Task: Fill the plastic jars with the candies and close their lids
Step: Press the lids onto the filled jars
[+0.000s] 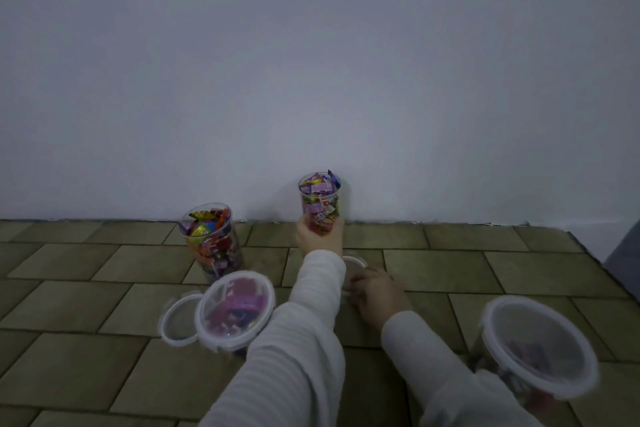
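Note:
Against the wall stands a clear plastic jar (320, 199), full of wrapped candies and without a lid; my left hand (320, 236) grips its lower part. My right hand (372, 291) rests on a loose round lid (354, 264) lying on the floor, fingers curled over its near edge. A second lidless jar of candies (211, 239) stands to the left. Two jars with lids on stand nearer me, one at the left (235, 310) and one at the right (538, 345). Another loose lid (176, 321) lies beside the left closed jar.
The floor (450, 267) is tan brick-patterned tile, meeting a plain white wall (311, 80) just behind the jars. A dark grey object (623, 263) shows at the right edge.

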Demonstrator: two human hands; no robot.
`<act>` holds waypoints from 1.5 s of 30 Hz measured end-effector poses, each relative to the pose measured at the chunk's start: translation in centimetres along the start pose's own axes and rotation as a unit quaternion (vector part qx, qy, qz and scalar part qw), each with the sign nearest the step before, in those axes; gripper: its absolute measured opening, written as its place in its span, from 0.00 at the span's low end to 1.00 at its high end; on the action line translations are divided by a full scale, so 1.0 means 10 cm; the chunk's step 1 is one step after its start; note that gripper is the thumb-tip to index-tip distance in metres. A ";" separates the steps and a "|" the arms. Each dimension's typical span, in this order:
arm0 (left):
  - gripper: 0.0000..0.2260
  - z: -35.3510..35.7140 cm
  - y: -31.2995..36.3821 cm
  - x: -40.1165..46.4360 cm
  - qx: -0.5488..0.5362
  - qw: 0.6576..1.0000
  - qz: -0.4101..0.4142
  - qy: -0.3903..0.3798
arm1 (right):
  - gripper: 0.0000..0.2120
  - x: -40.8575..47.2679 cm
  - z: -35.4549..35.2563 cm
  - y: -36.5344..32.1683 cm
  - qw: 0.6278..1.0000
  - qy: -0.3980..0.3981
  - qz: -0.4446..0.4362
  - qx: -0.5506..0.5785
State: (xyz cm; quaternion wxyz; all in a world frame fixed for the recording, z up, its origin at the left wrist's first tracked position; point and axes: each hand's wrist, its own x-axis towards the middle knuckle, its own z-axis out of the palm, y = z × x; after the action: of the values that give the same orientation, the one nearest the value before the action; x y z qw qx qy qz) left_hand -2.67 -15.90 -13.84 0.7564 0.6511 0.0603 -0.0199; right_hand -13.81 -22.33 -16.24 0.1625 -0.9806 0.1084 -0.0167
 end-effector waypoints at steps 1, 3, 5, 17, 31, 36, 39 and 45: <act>0.34 0.03 -0.12 0.14 -0.008 1.000 0.001 0.004 | 0.14 0.00 0.00 0.02 1.000 0.006 -0.013 0.002; 0.44 0.07 -0.27 0.35 0.005 1.000 0.012 0.007 | 0.13 0.01 0.00 0.06 0.999 0.015 -0.033 0.002; 0.51 0.11 -0.35 0.51 0.038 0.999 0.031 0.008 | 0.13 0.01 0.01 0.09 0.999 0.026 -0.044 0.013; 0.41 0.00 0.16 0.25 0.073 0.996 0.015 -0.039 | 0.10 0.09 -0.04 0.04 0.998 0.056 0.002 0.017; 0.40 -0.46 0.16 -0.40 0.085 0.991 0.038 -0.092 | 0.08 -0.53 -0.83 -0.35 0.926 0.317 0.002 0.204; 0.36 -0.62 0.10 -0.61 0.090 0.986 0.044 -0.135 | 0.10 -0.49 -1.11 -0.58 0.891 0.290 0.018 0.349; 0.37 -0.72 0.18 -0.74 0.145 0.972 0.044 -0.180 | 0.13 -0.41 -1.20 -0.62 0.914 0.200 0.067 0.347; 0.43 -0.86 0.20 -0.93 0.224 0.945 0.023 -0.238 | 0.16 -0.31 -1.18 -0.65 0.928 0.134 0.116 0.328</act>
State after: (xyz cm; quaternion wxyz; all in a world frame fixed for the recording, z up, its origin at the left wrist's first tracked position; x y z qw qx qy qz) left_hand -12.27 -7.59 -12.04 0.5837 0.7810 -0.1425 -0.1702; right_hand -16.33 -19.32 -2.90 0.4596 -0.8418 0.2307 -0.1640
